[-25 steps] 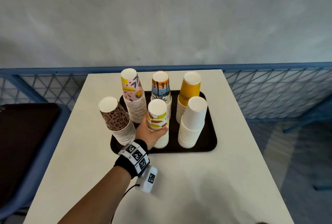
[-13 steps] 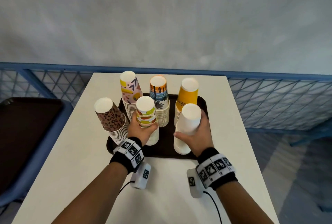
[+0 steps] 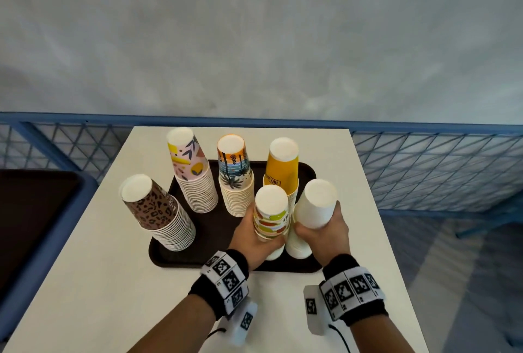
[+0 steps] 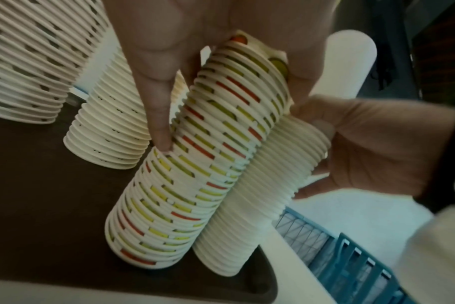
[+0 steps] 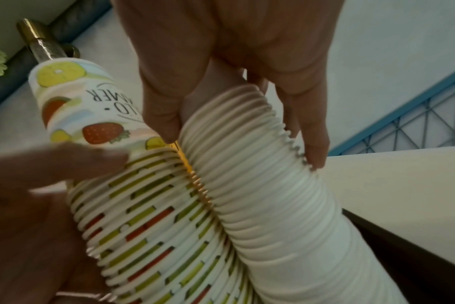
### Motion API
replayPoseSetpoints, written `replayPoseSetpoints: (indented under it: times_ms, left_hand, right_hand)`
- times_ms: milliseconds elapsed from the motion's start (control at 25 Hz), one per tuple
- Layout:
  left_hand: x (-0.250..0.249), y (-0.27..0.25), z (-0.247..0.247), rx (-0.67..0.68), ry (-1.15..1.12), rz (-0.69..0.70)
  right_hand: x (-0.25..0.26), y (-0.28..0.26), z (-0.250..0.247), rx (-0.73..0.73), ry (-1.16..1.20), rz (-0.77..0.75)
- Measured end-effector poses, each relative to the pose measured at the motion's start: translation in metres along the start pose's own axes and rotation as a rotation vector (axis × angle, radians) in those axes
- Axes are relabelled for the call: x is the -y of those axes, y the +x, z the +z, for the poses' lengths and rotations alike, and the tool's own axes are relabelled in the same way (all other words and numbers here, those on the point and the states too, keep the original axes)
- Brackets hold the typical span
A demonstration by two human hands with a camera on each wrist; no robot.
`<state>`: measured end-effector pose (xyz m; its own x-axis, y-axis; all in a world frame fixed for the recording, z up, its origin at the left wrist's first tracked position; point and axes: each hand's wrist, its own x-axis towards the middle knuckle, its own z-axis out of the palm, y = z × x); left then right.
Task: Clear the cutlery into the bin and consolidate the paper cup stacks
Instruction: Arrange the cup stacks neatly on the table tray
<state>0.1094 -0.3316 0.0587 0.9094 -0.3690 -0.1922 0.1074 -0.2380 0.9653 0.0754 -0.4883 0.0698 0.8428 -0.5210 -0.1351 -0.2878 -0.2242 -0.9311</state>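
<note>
A black tray (image 3: 198,259) on the white table holds several upside-down paper cup stacks. My left hand (image 3: 252,236) grips the fruit-print stack (image 3: 270,218) (image 4: 195,164) (image 5: 143,205) near the tray's front right. Right beside it my right hand (image 3: 322,235) grips the plain white stack (image 3: 314,208) (image 4: 262,185) (image 5: 260,195). The two stacks lean against each other and their bases rest on the tray. Behind stand a yellow stack (image 3: 281,174), a palm-print stack (image 3: 235,180), a pink patterned stack (image 3: 192,174) and a leopard-print stack (image 3: 158,214) at the front left. No cutlery shows.
A blue mesh railing (image 3: 424,166) runs behind and to the right of the table (image 3: 99,282). A dark tray in a blue bin (image 3: 34,225) sits to the left. A grey wall rises behind.
My left hand carried the fruit-print stack rightward across the tray until it touches the white stack. My right hand came in and took hold of the white stack.
</note>
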Motion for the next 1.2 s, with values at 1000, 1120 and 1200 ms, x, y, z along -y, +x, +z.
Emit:
replayPoseSetpoints:
  times_ms: [1000, 1120, 1200]
  left_hand:
    - [-0.061, 0.124, -0.07, -0.521, 0.2, -0.025]
    - [-0.056, 0.081, -0.061, -0.549, 0.166, 0.038]
    - [-0.041, 0.037, -0.048, -0.353, -0.022, 0.16]
  right_hand:
    - [0.001, 0.01, -0.001, 0.072, 0.112, 0.001]
    - [-0.001, 0.01, -0.001, 0.073, 0.111, -0.006]
    - [0.001, 0.01, -0.001, 0.069, 0.099, -0.014]
